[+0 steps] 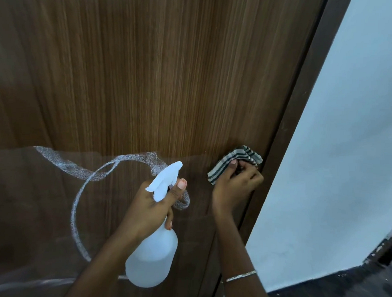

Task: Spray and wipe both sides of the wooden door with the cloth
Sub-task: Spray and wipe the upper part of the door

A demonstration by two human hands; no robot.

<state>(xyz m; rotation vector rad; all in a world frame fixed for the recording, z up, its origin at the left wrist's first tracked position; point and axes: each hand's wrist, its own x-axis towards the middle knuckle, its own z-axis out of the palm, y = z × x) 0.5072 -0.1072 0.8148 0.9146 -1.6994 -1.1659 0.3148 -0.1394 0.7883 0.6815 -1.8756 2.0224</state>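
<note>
Brown wood grain is filling almost the whole view: the wooden door (148, 80) is standing upright right in front of the person, its right edge meeting a dark door frame (303, 96).

The cloth (234, 163), striped cream and dark green, is lying bunched against the door low on the right, just beside the frame. The right hand (233, 187) is pressing it to the wood with its fingers curled round the folds. The cloth is looking soft, limp and light, so gathering it into a pad, as it is held now, is probably the best hold. A loose corner would likely trail and smear.

To the left, the left hand (150, 209) is gripping the white spray bottle (152, 253) at its neck. The fingers are wrapping round under the trigger head, and the thumb is standing up beside it. The nozzle is pointing at the door. The bottle is looking like thin, light plastic. The neck seems the sure place to hold it, since the smooth body could slip in a wet palm. How full it is I cannot tell.

A white looping trail (77, 202), apparently spray, is sitting unwiped on the door's lower half. The panel itself is looking stiff and smooth, though it may swing under a hard push.

Further out, a bracelet (241, 278) is circling the right wrist, and a pale wall (346, 153) is running down to a dark floor (341, 293).
</note>
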